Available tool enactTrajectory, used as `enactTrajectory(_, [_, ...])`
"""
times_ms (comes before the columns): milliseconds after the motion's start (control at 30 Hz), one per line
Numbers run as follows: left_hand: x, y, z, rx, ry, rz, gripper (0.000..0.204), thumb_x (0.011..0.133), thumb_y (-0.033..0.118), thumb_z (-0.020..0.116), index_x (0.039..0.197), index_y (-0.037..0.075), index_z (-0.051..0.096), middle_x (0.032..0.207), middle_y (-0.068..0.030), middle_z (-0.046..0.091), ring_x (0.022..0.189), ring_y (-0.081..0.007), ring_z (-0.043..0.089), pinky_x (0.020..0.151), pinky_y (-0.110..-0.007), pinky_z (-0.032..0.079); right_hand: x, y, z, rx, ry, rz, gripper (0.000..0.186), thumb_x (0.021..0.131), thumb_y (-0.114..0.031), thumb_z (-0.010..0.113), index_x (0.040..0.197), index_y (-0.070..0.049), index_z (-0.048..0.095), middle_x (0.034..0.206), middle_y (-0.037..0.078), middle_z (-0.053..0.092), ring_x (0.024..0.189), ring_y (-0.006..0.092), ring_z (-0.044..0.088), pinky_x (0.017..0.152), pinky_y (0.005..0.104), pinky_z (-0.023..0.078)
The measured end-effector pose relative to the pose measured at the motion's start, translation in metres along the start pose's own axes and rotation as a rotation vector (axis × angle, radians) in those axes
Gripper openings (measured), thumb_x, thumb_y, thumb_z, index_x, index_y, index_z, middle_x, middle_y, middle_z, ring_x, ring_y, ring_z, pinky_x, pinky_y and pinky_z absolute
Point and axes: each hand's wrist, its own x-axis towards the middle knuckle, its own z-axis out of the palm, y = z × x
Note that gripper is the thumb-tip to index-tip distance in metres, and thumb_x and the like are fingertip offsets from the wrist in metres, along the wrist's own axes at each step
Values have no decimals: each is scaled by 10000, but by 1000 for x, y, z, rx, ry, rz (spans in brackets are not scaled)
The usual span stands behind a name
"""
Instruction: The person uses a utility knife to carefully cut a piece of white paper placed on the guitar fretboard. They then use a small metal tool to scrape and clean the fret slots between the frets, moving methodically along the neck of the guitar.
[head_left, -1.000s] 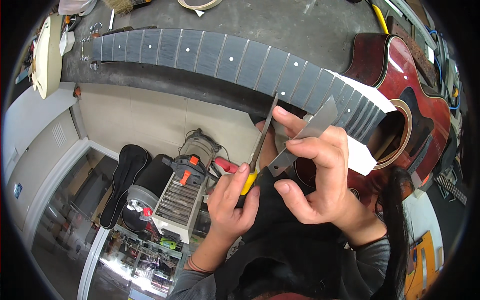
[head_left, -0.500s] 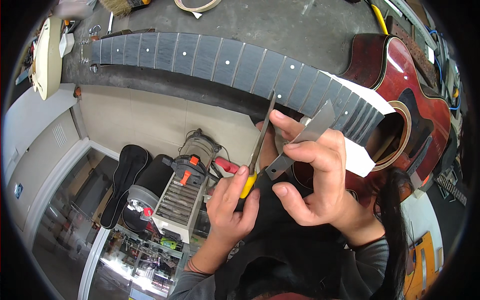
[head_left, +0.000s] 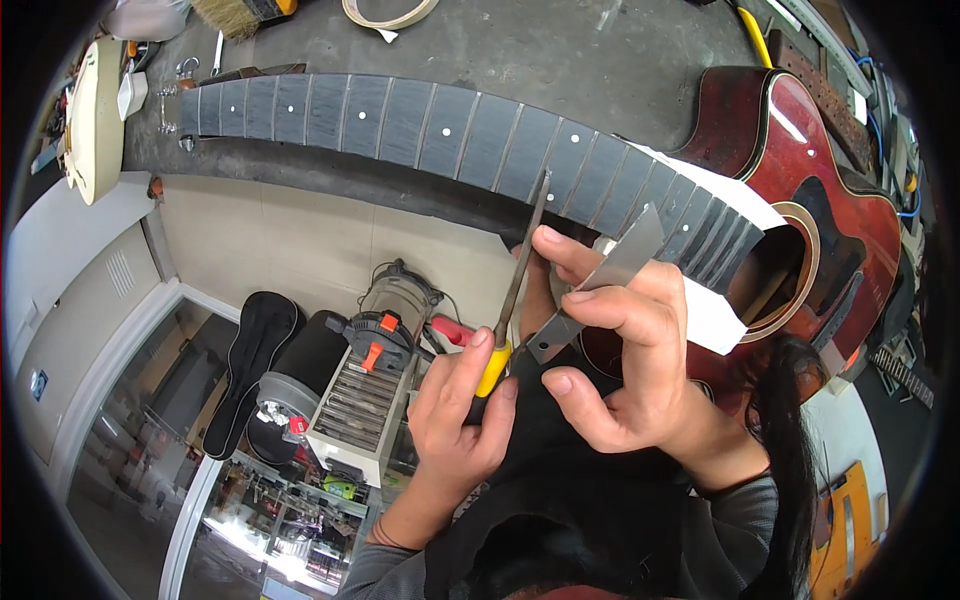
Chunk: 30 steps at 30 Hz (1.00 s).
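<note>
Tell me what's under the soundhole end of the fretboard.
A white sheet shows past both long edges of the fretboard there, lying over the red guitar body. What sits directly beneath the fretboard is covered.

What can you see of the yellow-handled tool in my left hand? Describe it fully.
The slim tool has a dark, metal-looking shaft narrowing toward its tip and a yellow handle with a dark end, held in the grip of your left hand. It slants up and right, its tip overlapping the fretboard near a white dot; contact there is unclear.
</note>
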Motion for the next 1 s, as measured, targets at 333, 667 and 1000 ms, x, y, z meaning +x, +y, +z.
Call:
enactTrajectory(333, [5, 6, -3, -12, -20, -35, 695, 920, -94, 869, 1592, -45, 700, 1124, -210, 816, 909, -307, 773, 813, -381, 632, 0, -1, -2, -14, -7, -3, 641, 936, 26, 845, 1525, 7, 592, 1655, 356, 631, 1372, 392, 651, 1171, 452, 512])
enactTrajectory(667, [15, 8, -4, -21, -46, -38, 700, 932, -91, 863, 1608, -45, 687, 1160, -213, 814, 929, -310, 779, 835, -382, 636, 3, -1, -5, -15, -5, -10, 632, 931, 58, 826, 1518, 14, 594, 1635, 346, 640, 1354, 366, 667, 1140, 432, 523])
enactTrajectory(1000, [24, 14, -4, -31, -62, -66, 696, 942, -92, 858, 1614, -46, 684, 1147, -216, 803, 922, -312, 769, 827, -391, 629, 1, 0, -3, 7, 11, 5, 619, 934, 51, 826, 1509, 17, 599, 1636, 352, 651, 1372, 371, 657, 1157, 432, 501])
